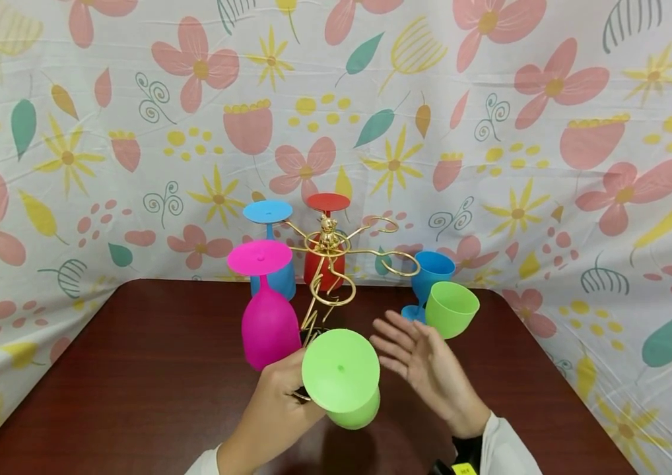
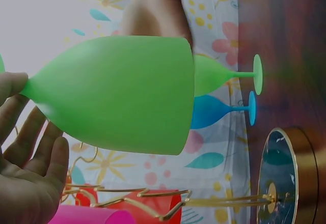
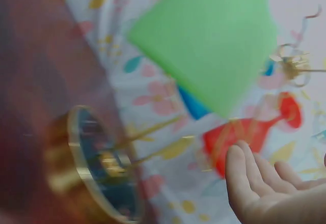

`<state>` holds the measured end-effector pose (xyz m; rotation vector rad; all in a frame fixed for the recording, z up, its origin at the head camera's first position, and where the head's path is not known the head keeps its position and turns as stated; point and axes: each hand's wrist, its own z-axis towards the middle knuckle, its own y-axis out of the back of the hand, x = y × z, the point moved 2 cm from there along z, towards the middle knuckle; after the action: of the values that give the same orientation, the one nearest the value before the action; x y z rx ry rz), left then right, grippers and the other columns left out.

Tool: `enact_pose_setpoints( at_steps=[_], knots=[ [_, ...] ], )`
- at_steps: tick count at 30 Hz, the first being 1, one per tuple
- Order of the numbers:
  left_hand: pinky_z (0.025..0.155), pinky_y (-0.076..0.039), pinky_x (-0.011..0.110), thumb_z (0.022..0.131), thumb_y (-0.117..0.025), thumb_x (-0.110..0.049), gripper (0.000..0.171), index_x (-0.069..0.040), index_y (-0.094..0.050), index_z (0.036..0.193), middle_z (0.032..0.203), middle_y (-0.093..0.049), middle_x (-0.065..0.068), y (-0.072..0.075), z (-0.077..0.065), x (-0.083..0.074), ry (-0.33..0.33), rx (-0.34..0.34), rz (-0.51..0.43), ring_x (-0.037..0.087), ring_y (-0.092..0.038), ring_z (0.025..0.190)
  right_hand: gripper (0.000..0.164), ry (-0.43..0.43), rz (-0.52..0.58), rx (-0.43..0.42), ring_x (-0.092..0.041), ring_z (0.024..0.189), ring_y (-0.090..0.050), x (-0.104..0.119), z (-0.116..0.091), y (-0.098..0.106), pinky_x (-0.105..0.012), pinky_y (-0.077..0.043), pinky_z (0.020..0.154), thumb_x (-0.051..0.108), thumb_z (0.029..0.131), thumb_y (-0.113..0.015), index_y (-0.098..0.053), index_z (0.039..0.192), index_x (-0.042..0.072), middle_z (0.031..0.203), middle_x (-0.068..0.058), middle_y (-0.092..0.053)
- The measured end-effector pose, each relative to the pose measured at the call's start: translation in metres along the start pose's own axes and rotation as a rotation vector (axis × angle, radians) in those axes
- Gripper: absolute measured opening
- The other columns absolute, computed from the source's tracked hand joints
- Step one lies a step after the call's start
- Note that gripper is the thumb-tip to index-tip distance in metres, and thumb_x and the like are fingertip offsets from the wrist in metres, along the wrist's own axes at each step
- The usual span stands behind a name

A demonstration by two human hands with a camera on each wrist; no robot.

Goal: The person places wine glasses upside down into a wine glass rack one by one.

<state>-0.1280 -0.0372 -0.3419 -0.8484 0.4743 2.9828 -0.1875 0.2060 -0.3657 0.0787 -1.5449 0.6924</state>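
Note:
My left hand (image 1: pixel 279 399) pinches the stem of a light green goblet (image 1: pixel 340 369), held upside down in front of a gold wire rack (image 1: pixel 336 290). The left wrist view shows its bowl (image 2: pixel 117 94) hanging free, mouth towards the table. Just right of it, my right hand (image 1: pixel 434 376) is raised with its fingers extended, holding nothing. Upside down on the rack hang a magenta goblet (image 1: pixel 270 330), a blue goblet (image 1: pixel 268 211) and a red goblet (image 1: pixel 328 202). Several wire loops, including the front and right ones, hold no goblet.
Beyond my right hand stand another green goblet (image 1: pixel 451 310) and a blue goblet (image 1: pixel 433 269), both upright. The rack's round gold-rimmed base (image 2: pixel 305 178) rests on the dark wooden table (image 1: pixel 104 389). A flowered cloth (image 1: pixel 336 119) hangs behind.

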Motion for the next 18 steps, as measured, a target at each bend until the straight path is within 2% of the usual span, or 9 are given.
enact_pose_setpoints(
  at_steps=[2, 4, 9, 12, 15, 18],
  knots=[
    [0.07, -0.053, 0.022, 0.081, -0.072, -0.01, 0.028, -0.014, -0.068, 0.108, 0.097, -0.064, -0.002, 0.003, -0.001, 0.001, -0.005, -0.01, -0.006, 0.006, -0.057, 0.084, 0.055, 0.076, -0.048, -0.034, -0.019, 0.133, -0.042, 0.015, -0.002, -0.002, -0.034, -0.04, 0.104, 0.043, 0.102, -0.02, -0.017, 0.15, 0.015, 0.151, -0.002, -0.033],
    [0.066, -0.051, 0.021, 0.079, -0.073, -0.007, 0.029, -0.014, -0.068, 0.107, 0.092, -0.063, -0.002, 0.007, 0.002, -0.005, -0.006, -0.026, -0.007, 0.006, -0.054, 0.079, 0.053, 0.154, -0.149, -0.084, -0.017, 0.133, -0.041, 0.03, -0.004, -0.005, -0.032, -0.042, 0.103, 0.042, 0.103, -0.02, -0.019, 0.15, 0.017, 0.152, -0.002, -0.03],
    [0.06, -0.05, 0.019, 0.077, -0.073, 0.0, 0.031, -0.012, -0.069, 0.106, 0.09, -0.063, 0.0, 0.014, 0.005, -0.011, 0.0, -0.056, -0.019, 0.007, -0.052, 0.075, 0.046, 0.342, -0.551, -0.226, -0.016, 0.134, -0.038, 0.058, -0.012, -0.02, -0.024, -0.044, 0.097, 0.035, 0.104, -0.02, -0.023, 0.148, 0.024, 0.153, 0.001, -0.027],
    [0.056, -0.049, 0.018, 0.078, -0.072, 0.0, 0.029, -0.013, -0.069, 0.104, 0.088, -0.063, 0.0, 0.016, 0.002, -0.005, 0.024, -0.067, -0.022, 0.005, -0.051, 0.07, 0.044, 0.371, -0.737, -0.298, -0.018, 0.13, -0.042, 0.069, -0.019, -0.032, -0.028, -0.044, 0.096, 0.033, 0.104, -0.022, -0.024, 0.147, 0.031, 0.151, 0.005, -0.029],
    [0.057, -0.049, 0.018, 0.079, -0.072, -0.002, 0.028, -0.014, -0.069, 0.104, 0.089, -0.064, -0.002, 0.019, -0.003, 0.002, 0.054, -0.076, -0.006, 0.004, -0.052, 0.07, 0.043, 0.365, -0.865, -0.338, -0.017, 0.122, -0.048, 0.076, -0.025, -0.044, -0.036, -0.041, 0.096, 0.034, 0.103, -0.025, -0.022, 0.146, 0.038, 0.149, 0.01, -0.032],
    [0.064, -0.053, 0.021, 0.079, -0.072, -0.004, 0.03, -0.015, -0.069, 0.106, 0.094, -0.067, -0.003, 0.022, -0.006, 0.006, 0.076, -0.086, 0.023, 0.006, -0.057, 0.078, 0.047, 0.425, -1.01, -0.355, -0.013, 0.124, -0.047, 0.079, -0.026, -0.052, -0.03, -0.038, 0.1, 0.028, 0.103, -0.03, -0.019, 0.147, 0.039, 0.15, 0.014, -0.03]
  ],
)
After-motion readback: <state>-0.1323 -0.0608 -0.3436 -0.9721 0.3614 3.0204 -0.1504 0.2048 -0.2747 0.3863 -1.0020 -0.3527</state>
